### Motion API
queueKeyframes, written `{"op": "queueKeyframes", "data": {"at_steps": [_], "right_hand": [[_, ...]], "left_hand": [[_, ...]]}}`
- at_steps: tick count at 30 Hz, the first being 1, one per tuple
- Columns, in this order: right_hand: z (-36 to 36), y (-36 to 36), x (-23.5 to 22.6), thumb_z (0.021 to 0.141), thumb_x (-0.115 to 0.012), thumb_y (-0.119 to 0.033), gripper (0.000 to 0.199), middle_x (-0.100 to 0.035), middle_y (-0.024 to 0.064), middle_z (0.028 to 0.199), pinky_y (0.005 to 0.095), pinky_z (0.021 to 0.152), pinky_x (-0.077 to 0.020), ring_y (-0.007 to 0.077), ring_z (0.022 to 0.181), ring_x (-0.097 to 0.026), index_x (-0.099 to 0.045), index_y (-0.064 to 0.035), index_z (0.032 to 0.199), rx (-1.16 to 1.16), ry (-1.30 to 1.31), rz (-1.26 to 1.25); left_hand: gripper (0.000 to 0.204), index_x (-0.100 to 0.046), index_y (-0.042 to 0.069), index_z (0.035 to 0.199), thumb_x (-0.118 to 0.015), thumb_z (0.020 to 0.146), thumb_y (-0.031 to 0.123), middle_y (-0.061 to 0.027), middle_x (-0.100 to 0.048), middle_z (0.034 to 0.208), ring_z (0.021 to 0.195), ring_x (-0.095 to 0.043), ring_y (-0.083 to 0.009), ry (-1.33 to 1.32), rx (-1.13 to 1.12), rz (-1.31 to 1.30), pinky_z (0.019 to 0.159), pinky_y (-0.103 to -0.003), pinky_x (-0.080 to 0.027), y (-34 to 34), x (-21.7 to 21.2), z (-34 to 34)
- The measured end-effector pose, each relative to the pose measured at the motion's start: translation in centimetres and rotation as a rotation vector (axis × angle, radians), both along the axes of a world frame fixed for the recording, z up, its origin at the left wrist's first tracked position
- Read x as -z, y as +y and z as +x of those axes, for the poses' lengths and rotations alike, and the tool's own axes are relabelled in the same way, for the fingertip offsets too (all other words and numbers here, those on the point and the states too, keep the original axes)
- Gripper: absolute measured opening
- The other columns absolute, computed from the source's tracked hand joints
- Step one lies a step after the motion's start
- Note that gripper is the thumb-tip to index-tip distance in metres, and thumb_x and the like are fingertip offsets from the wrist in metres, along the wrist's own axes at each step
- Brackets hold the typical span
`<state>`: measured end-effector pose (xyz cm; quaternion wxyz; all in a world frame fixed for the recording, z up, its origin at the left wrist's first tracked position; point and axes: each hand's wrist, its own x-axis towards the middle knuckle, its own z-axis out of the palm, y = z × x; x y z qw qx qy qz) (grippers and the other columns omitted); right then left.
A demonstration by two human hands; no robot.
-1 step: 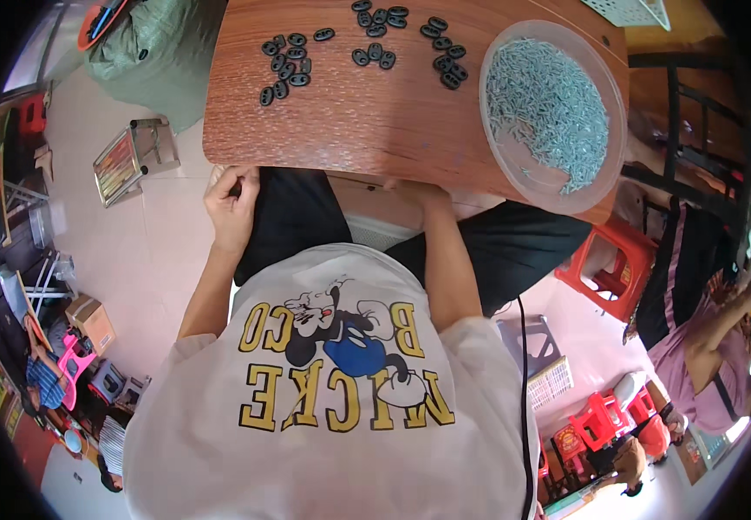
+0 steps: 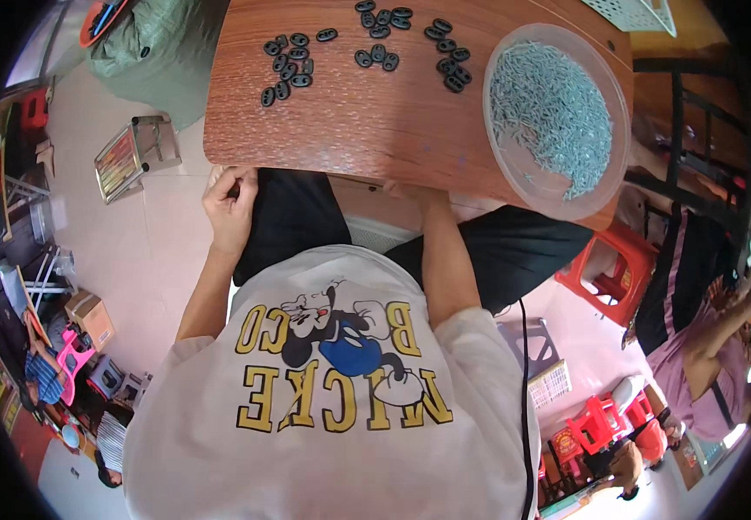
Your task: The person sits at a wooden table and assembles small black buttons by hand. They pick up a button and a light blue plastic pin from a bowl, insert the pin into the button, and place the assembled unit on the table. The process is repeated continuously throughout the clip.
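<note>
Beside the near left corner of the wooden table [image 2: 341, 130], my left hand [image 2: 230, 201] is closed, with its fingers curled in. Whatever it may hold is hidden. My right hand [image 2: 419, 194] reaches under the table's near edge, so its fingers are out of sight. Several small black oval pieces [image 2: 287, 66], each with two holes, lie in loose groups on the far half of the tabletop. At the table's right side, a round clear plastic tub [image 2: 527, 186] holds a heap of small silvery screws or pins [image 2: 558, 113]. Neither hand touches these pieces or the tub.
A white basket [image 2: 636, 13] sits at the far right corner. A large green sack [image 2: 146, 69] and a metal-framed folding stool [image 2: 133, 156] are on the left. Near a red plastic stool [image 2: 605, 269], another person [image 2: 696, 347] sits at the right. A black cable [image 2: 525, 407] hangs beside me.
The whole view has shifted very slightly. Both hands keep about the same place and pose, and the pieces on the table are unmoved.
</note>
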<state>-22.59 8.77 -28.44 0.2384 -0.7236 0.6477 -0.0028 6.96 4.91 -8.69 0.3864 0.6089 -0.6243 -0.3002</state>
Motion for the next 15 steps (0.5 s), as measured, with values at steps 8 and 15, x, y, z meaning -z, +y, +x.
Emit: {"op": "queueKeyframes", "data": {"at_steps": [8,15], "right_hand": [[2.5,-1.8,5.7,0.083,-0.054,-0.020,0.026,-0.066,0.0147,0.080,0.0365,0.070,-0.0479,0.0277,0.069,-0.062,-0.063,0.0039,0.083,-0.102,0.140,0.306],[3.2,-0.1,7.3,0.083,-0.054,-0.020,0.026,-0.066,0.0149,0.082,0.0369,0.071,-0.0474,0.0279,0.071,-0.062,-0.063,0.0035,0.085,-0.170,0.151,0.398]], "left_hand": [[0.003,-0.061,-0.002,0.080,-0.063,0.080,0.000,-0.0026,-0.049,0.073,0.062,-0.043,-0.0101,-0.142,-0.140,-0.066,0.055,-0.024,-0.036,0.6,0.1,0.2],[0.003,-0.058,-0.001,0.083,-0.060,0.082,0.001,-0.0038,-0.049,0.078,0.072,-0.046,-0.0106,-0.128,-0.218,0.032,0.065,-0.023,-0.037,1.4,0.3,-0.3]]}}
